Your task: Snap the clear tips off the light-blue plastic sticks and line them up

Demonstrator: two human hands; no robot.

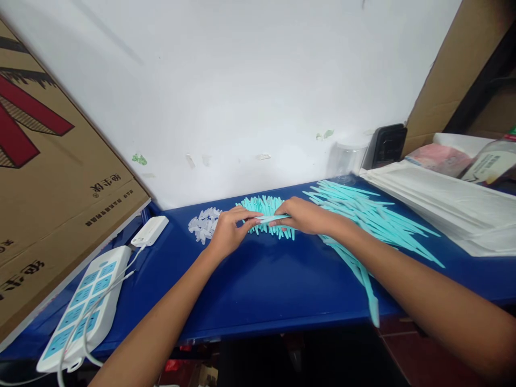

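My left hand [231, 228] and my right hand [300, 215] meet over the middle of the blue table, fingers pinched on the two ends of one slim, pale turquoise plastic stick [268, 219]. It lies roughly level between them, and the fingertips cover its ends. Just behind and below it is a row of similar turquoise sticks [262, 204], packed side by side. Beside my left hand lies a small heap of translucent plastic pieces [203, 224], which look like little caps. A large loose pile of long turquoise sticks [374, 215] spreads behind and under my right forearm.
A white power strip [86, 301] with cables and a white adapter [150, 231] are at the left, near a cardboard box [60, 161]. White flat sheets [451, 204], a clear container [349, 156] and a bottle [492, 161] are at the right. A white wall [242, 97] backs the table [258, 290].
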